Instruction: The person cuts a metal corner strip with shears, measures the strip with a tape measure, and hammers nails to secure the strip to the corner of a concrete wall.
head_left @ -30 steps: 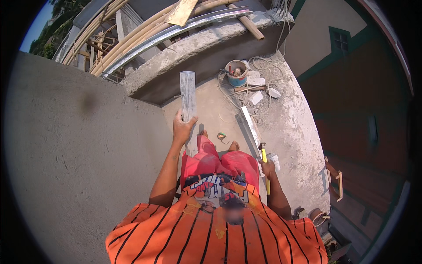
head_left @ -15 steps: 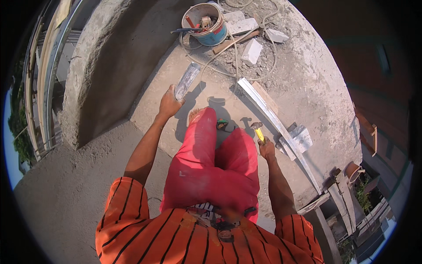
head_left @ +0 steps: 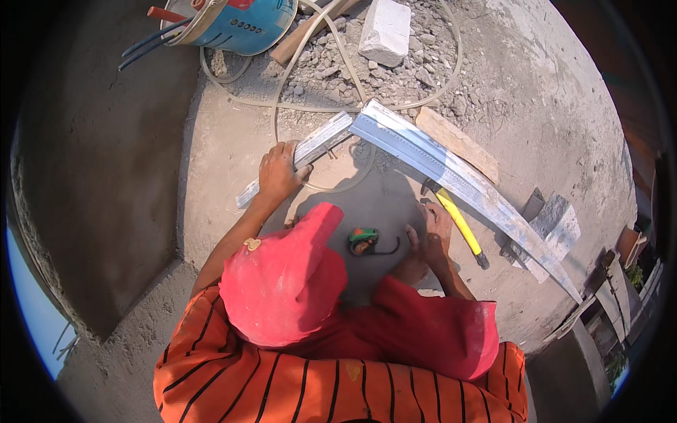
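Observation:
My left hand [head_left: 278, 173] is closed over a short, dusty metal channel piece [head_left: 326, 139] lying slantwise on the concrete, its far end meeting the end of a long metal channel [head_left: 451, 169]. Two small dark prongs, perhaps nails, stick out beside the short piece. Fingers apart and holding nothing, my right hand [head_left: 434, 233] is low over the floor in front of my right leg. Just right of it lies a hammer [head_left: 460, 224] with a yellow handle, its head partly in shadow. A green and black tape measure [head_left: 363, 241] rests between my legs.
Blue bucket [head_left: 247, 28] with rods stands at the far left. A clear hose [head_left: 282, 106] loops over rubble near a white block [head_left: 385, 34]. Flat board [head_left: 458, 144] and broken blocks [head_left: 557, 225] flank the long channel. A curved concrete wall [head_left: 106, 169] rises at left.
I have crouched lower and nearer the floor. My left hand has brought the short channel piece down against the long channel's end. My right hand has let go of the hammer.

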Tool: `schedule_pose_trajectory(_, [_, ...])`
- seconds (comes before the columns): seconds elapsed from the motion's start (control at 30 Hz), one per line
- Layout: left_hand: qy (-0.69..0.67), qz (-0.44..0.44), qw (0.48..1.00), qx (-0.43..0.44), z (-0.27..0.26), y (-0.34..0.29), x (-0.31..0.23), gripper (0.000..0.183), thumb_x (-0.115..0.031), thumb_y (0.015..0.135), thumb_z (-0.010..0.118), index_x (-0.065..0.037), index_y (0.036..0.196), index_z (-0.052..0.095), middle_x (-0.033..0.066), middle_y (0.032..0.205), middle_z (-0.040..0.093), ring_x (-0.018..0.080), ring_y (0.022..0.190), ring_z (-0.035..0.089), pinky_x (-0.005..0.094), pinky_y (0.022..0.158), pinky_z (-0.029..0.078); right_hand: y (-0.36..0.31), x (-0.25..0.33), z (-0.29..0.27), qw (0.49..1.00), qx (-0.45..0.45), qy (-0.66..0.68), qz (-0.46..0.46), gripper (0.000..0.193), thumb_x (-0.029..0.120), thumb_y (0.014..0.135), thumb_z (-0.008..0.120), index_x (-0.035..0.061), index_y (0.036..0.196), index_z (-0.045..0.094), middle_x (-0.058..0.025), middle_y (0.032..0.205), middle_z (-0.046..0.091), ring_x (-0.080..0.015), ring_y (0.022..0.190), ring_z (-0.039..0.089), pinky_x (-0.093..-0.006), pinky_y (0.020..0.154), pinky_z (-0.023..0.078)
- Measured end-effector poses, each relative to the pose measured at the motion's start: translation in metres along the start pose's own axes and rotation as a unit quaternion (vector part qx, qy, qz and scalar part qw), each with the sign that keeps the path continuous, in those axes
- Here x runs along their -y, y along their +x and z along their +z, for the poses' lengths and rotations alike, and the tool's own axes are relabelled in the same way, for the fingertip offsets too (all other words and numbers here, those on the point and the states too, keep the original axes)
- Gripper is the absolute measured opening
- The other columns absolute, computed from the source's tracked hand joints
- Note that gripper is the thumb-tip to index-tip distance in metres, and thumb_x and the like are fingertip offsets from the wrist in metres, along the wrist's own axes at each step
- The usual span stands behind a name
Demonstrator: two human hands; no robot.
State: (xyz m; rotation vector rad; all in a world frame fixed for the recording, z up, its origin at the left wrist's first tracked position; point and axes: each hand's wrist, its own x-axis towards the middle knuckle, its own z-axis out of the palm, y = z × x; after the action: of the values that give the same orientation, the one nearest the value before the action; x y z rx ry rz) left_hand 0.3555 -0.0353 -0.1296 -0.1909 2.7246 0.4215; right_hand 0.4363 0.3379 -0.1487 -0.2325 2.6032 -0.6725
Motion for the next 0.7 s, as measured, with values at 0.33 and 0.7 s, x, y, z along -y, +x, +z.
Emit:
schedule_pose_trajectory(0.33, [-0.020,0.022,0.999,-0.020,0.003,-0.009,0.000,0.056,-0.024,0.072,0.075,-0.009,0.122,0.054,0.0145,0.106,0.057,0.0333,0.101,0.055,0.0418,0.090,0.043,-0.023,0.085,0.063,0.989,0.084,0.062,-0.105,0.075,0.036,0.062,0.080,0.0182,0.129,0.050,-0.0139,0.122,0.047,-0.0322,0.112,0.047,-0.0429,0.090,0.042])
schedule_pose_trajectory(0.7, [-0.594,-0.009,0.804,-0.007,-0.019,-0.027,-0.019,0.037,-0.013,0.079,0.066,-0.001,0.109,0.048,0.0117,0.088,0.062,0.0173,0.078,0.061,0.0304,0.073,0.050,0.044,0.096,-0.037,0.730,0.245,0.636,0.045,0.066,0.040,0.077,0.063,0.0083,0.130,0.040,-0.0143,0.123,0.053,-0.0261,0.117,0.049,-0.0398,0.094,0.044])
